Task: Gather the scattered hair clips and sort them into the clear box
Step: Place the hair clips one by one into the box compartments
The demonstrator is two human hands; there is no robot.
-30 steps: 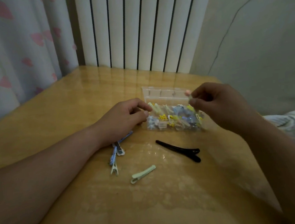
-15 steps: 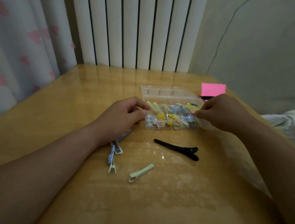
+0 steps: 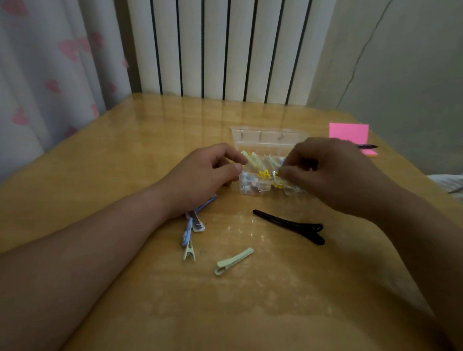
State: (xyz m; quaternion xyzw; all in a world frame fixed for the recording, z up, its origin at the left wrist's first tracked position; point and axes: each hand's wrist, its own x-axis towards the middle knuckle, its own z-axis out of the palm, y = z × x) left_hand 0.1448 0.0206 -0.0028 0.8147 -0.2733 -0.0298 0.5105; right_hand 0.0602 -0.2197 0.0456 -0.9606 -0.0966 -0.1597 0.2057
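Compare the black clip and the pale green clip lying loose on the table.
The black clip is clearly longer and darker than the pale green clip. The black clip lies nearer the clear box; the pale green clip lies nearer the camera. Their slants run opposite ways. Both rest flat on the table, outside the box, touched by neither hand.

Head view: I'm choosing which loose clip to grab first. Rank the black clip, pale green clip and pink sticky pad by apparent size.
1. black clip, longest.
2. pink sticky pad, though it lies farther away, so unsure.
3. pale green clip, smallest.
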